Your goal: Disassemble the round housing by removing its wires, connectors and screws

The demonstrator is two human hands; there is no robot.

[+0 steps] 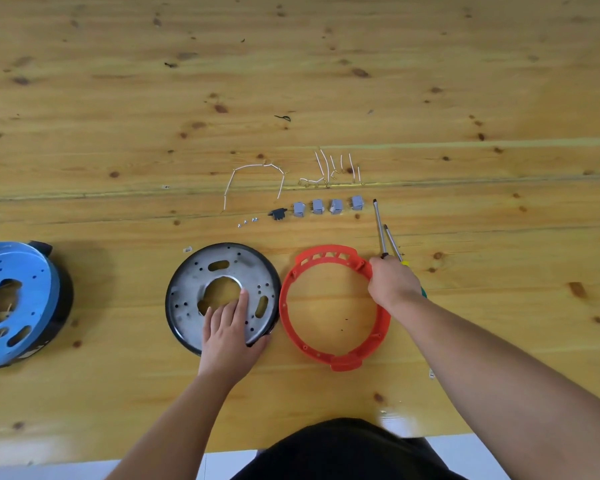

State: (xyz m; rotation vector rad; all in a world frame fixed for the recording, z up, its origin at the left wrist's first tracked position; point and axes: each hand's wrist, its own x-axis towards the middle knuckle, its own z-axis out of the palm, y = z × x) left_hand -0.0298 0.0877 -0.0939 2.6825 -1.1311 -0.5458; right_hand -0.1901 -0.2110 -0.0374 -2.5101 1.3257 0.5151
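Observation:
The round housing [201, 271], a grey metal disc with a black rim and a centre hole, lies flat on the wooden table. My left hand [230, 336] rests on its near right part, fingers straight, thumb at the rim. To its right lies a red plastic ring [288, 313]. My right hand [392, 282] is at the ring's upper right edge, fingers curled over the handles of two screwdrivers [381, 233]. Behind lie white wires [253, 174], several grey connectors [317, 206], a black switch [278, 213] and small screws [246, 222].
A second housing with a blue disc [14, 303] sits at the table's left edge. Short wire pieces [333, 168] lie in a group behind the connectors. The table's near edge [118, 452] runs just in front of my body.

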